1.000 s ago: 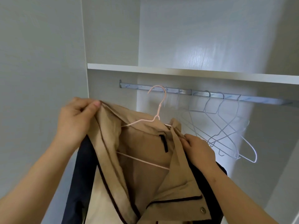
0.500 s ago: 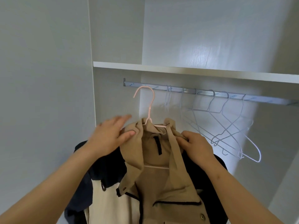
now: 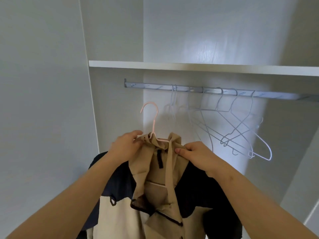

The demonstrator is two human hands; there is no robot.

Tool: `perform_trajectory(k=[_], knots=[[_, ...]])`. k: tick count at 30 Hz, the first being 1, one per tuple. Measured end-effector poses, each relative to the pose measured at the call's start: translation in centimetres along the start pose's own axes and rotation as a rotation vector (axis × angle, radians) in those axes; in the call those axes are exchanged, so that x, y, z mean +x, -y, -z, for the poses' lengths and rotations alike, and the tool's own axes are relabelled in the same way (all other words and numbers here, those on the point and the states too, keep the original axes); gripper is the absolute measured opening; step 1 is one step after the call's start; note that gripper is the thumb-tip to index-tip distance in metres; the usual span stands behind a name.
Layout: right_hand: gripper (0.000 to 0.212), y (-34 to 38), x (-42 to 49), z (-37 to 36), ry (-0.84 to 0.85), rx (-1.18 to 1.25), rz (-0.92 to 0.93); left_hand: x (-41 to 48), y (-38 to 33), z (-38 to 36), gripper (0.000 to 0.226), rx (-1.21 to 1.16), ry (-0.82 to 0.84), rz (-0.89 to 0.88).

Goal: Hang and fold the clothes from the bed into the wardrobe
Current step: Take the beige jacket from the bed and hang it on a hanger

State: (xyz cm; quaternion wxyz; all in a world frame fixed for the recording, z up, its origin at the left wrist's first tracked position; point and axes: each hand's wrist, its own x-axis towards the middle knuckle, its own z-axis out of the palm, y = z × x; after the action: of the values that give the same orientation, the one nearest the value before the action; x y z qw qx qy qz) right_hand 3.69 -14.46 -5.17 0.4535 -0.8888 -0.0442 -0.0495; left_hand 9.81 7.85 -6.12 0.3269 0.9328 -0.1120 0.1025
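The left hand [image 3: 125,147] and right hand [image 3: 196,155] pinch the jacket [image 3: 141,169] at its shoulders on the pink hanger [image 3: 155,116], its hook below the rail [image 3: 189,89], not yet hung.

A pale grey wall [image 3: 39,100] adjoins the open wardrobe [image 3: 114,31], whose white shelf [image 3: 207,68] spans above a metal rail [image 3: 189,89], with light falling on the back panel [image 3: 215,40].

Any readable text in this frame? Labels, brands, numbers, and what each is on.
No text can be read.
wardrobe rail: faint repeated print, too blurred to read.
jacket: black collar loop, no lettering visible.
pink hanger and white hangers: no markings seen.
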Motion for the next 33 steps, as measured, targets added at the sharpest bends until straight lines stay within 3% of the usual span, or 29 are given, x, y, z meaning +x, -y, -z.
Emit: perform_trajectory(k=[2,9,15,24,30,33], knots=[[0.037,-0.5,0.2,-0.6,-0.005,0.099,-0.089,0.0,0.7,-0.2,0.038,-0.086,-0.012,0.045],[0.02,0.8,3.7,-3.4,0.001,0.44,-0.338,1.2,2.8,0.7,0.024,-0.27,-0.101,0.165],[0.018,3.1,10.5,-5.4,-0.057,0.674,-0.468,5.8,4.6,2.8,0.017,-0.412,-0.18,0.195],[0.012,9.1,21.4,-6.8,-0.15,0.806,-0.371,12.7,6.5,5.5,0.014,-0.549,-0.194,0.197],[0.033,11.4,28.8,-9.8,-0.126,0.85,-0.311,16.2,9.4,5.5,0.029,-0.524,-0.231,0.247],[0.036,11.4,31.1,-11.6,-0.024,0.702,-0.259,17.9,10.6,4.8,0.028,-0.51,-0.237,0.27]])
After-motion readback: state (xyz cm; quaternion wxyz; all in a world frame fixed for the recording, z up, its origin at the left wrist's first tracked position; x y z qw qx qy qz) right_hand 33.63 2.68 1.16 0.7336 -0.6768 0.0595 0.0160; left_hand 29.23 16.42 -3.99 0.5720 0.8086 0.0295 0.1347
